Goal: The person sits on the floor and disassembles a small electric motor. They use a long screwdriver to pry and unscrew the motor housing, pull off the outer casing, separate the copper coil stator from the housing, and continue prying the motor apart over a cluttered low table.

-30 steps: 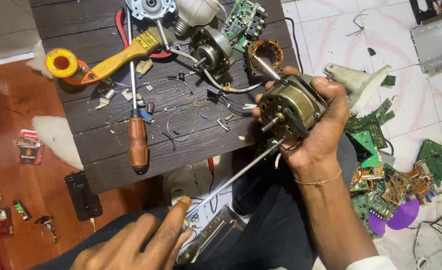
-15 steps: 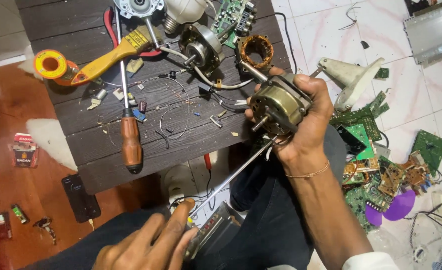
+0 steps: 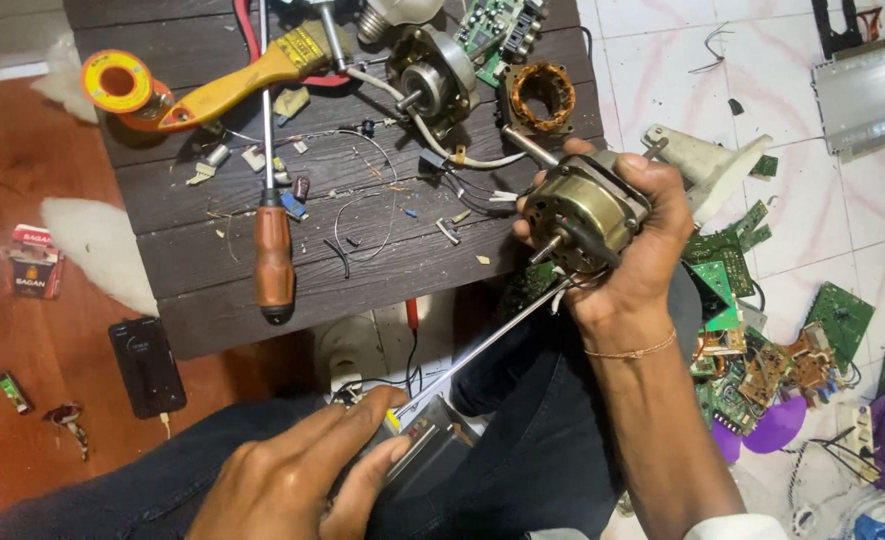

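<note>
My right hand (image 3: 635, 250) grips a brass-coloured electric motor (image 3: 581, 208) with its short shaft pointing down-left, held just off the near right corner of the dark wooden table (image 3: 213, 300). My left hand (image 3: 303, 470) is closed around the handle of a long screwdriver (image 3: 483, 345) over my lap. Its thin metal shank runs up and right, and its tip reaches the underside of the motor.
On the table lie a brown-handled screwdriver (image 3: 273, 250), a yellow brush (image 3: 233, 80), a solder reel (image 3: 118, 82), a second motor (image 3: 433, 75), a copper stator (image 3: 541, 95), loose wires and small parts. Circuit boards (image 3: 763, 350) litter the tile floor at right. A black phone (image 3: 146, 365) lies left.
My right hand has tilted the motor and shifted it slightly toward the table. The screwdriver stays against the motor, and my left hand keeps its grip.
</note>
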